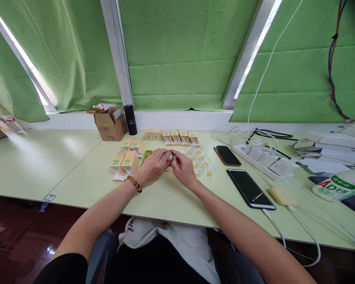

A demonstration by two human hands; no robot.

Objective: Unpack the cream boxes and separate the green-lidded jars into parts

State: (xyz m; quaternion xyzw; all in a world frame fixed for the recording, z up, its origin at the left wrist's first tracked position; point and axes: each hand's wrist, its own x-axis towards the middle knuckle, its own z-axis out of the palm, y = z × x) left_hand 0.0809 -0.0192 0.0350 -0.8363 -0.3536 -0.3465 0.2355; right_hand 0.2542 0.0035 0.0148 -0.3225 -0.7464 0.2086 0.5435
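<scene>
Above the middle of the table, my left hand point(154, 163) and my right hand point(182, 169) meet with fingertips pinched together. Between them is a small whitish rounded object point(169, 157), mostly covered by my fingers. Just beyond my left hand lie some green pieces point(147, 154), partly hidden. Clear plastic packs with yellow centres point(201, 161) sit to the right of my right hand. Small kraft boxes with green labels point(130, 161) stand left of my left hand, several with flaps open. A row of similar open boxes point(180, 138) stands farther back.
On the right are two phones point(251, 188), a white power strip point(264, 159) with tangled cables, a yellowish charger point(282, 196) and a white bottle point(339, 185). A cardboard box point(111, 124) and a black cylinder point(130, 119) stand at the back left.
</scene>
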